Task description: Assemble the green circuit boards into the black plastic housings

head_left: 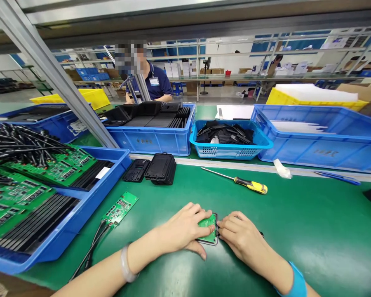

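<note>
A green circuit board (207,233) sits within a thin black casing (217,239) on the bench in front of me. My left hand (185,227) spreads over it from the left, fingertips pressing on the board and thumb resting apart near the front edge. At the casing's right end, my right hand (244,239) has its fingers pinched together, and they hide what they hold. Something black peeks out behind that hand. To the left lies another green circuit board (121,209) with black cables (91,251) attached.
Black casings (161,167) are stacked behind my left hand. A yellow-and-black screwdriver (250,184) and blue tweezers (338,177) lie farther back. A blue bin (89,202) of boards stands left; a blue basket (231,152) of black parts stands behind. A person (157,82) sits opposite.
</note>
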A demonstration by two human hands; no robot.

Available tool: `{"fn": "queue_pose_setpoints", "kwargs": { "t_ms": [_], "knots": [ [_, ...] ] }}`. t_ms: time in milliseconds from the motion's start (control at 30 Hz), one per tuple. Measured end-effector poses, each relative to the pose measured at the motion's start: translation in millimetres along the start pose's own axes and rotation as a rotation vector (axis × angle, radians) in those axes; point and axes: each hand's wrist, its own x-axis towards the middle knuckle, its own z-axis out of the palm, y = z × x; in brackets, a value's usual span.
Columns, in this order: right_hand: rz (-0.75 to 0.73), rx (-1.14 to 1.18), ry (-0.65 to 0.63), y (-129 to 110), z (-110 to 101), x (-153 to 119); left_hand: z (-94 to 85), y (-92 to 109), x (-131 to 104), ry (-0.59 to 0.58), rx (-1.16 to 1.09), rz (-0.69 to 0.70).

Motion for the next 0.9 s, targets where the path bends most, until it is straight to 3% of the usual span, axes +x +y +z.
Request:
{"fn": "queue_pose_setpoints", "kwargs": {
  "t_ms": [133, 333, 400, 467, 533, 633, 733, 800, 900],
  "knots": [
    [-0.002, 0.020, -0.021, 0.8, 1.6, 0.7, 0.6, -3.6, 1.3, -0.026, -0.025, 0.030],
    [0.061, 0.068, -0.061, 1.0, -1.9, 0.0, 20.0, 17.1, -1.6, 0.084, 0.090, -0.165],
    [0.097, 0.111, -0.135, 6.6, -9.5, 2.0, 23.4, 23.7, -1.7, 0.103, 0.114, -0.190],
    [0.139, 0.091, -0.246, 21.4, -18.8, 6.2, 23.6, 28.4, -1.5, 0.123, 0.118, -0.203],
    [0.230, -0.098, -0.277, 45.9, -26.4, 12.3, 22.2, 33.0, -1.1, 0.147, 0.122, -0.230],
    [0.411, -0.432, -0.168, 88.8, -30.0, 22.2, 22.7, 43.2, 0.3, 0.170, 0.145, -0.292],
    [0.442, -0.477, -0.138, 113.2, -27.9, 31.3, 30.1, 55.9, 2.6, 0.182, 0.214, -0.316],
    [0.423, -0.456, -0.125, 109.6, -29.4, 36.9, 37.2, 63.2, 4.3, 0.184, 0.276, -0.325],
    [0.409, -0.373, -0.037, 76.7, -38.0, 45.1, 46.2, 70.4, 6.6, 0.190, 0.326, -0.372]
  ]
}}
